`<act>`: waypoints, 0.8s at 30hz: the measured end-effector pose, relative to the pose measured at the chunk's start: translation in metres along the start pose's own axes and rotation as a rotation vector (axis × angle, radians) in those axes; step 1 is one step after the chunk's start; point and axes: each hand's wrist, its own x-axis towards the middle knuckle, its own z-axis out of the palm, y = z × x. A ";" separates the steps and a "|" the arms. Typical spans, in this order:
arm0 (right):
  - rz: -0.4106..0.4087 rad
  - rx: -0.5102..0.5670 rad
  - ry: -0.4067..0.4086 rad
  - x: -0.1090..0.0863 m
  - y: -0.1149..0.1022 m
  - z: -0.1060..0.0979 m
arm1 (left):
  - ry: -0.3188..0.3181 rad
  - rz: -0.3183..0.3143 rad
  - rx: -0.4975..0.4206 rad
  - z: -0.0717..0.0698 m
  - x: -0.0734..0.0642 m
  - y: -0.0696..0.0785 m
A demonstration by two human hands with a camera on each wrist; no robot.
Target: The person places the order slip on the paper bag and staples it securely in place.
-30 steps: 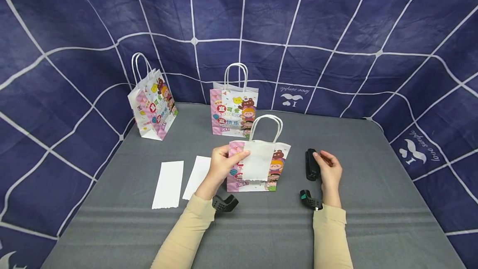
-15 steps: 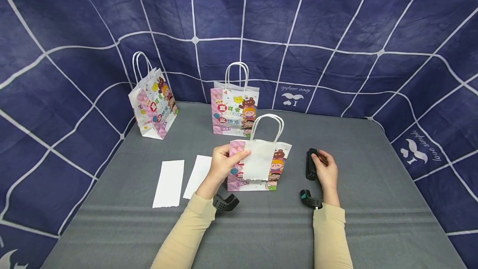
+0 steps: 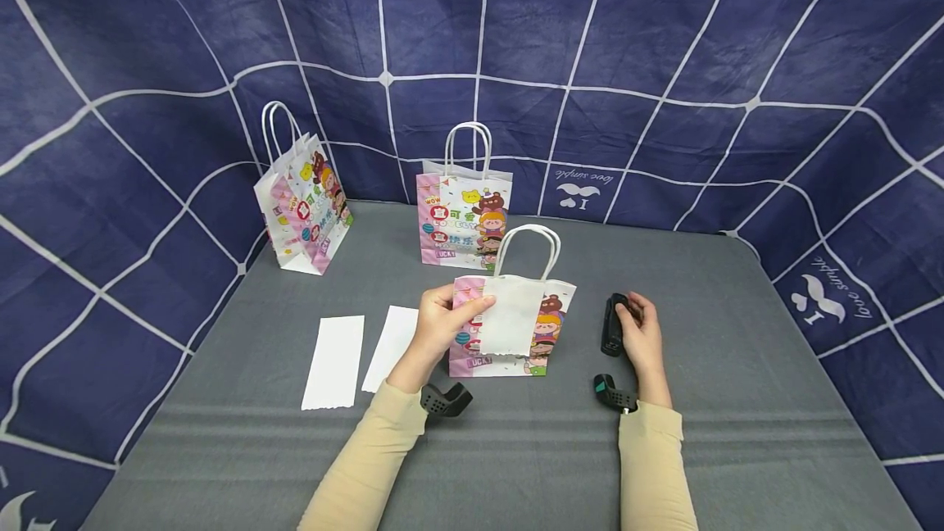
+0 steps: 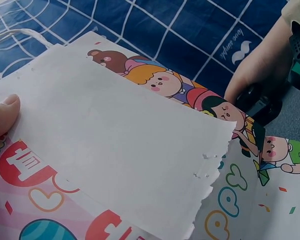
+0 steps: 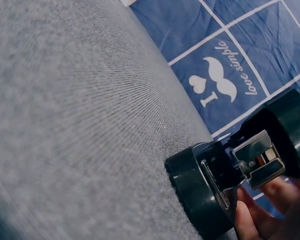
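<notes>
A paper gift bag [image 3: 472,365] with cartoon print and white twisted handles stands at mid-table. Against its front lies a white paper slip [image 3: 512,322] with a ragged lower edge. My left hand [image 3: 435,326] pinches the slip and bag together at the left, thumb in front; its other fingers are mostly hidden behind the bag. To the right, my right hand [image 3: 645,342] grips a black stapler [image 3: 610,330] from its right side. The right wrist view shows the stapler [image 5: 200,190] side-on, its metal parts visible, with fingertips [image 5: 245,220] against it.
Two similar gift bags stand farther back, one at the left [image 3: 306,207] and one at the middle [image 3: 465,224]. Two white paper slips lie left of my left hand, one flat [image 3: 333,363] and one partly behind the wrist [image 3: 391,342]. A blue checked cloth [image 3: 590,39] surrounds the grey table.
My right hand has shifted slightly left and its fingers have closed further around the stapler, which now tilts a little. The left hand, bag and slip stay in place.
</notes>
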 end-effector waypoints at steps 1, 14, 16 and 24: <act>-0.015 0.018 0.006 0.000 0.000 0.001 | 0.000 0.004 0.000 0.000 0.000 -0.001; -0.104 0.128 0.063 -0.003 -0.007 0.003 | -0.003 0.038 0.004 -0.001 0.001 -0.004; -0.108 0.206 0.087 -0.003 -0.009 0.004 | -0.004 0.039 0.007 -0.001 0.001 -0.004; -0.089 0.420 0.159 -0.002 -0.024 0.007 | -0.004 -0.001 0.015 -0.002 0.001 -0.003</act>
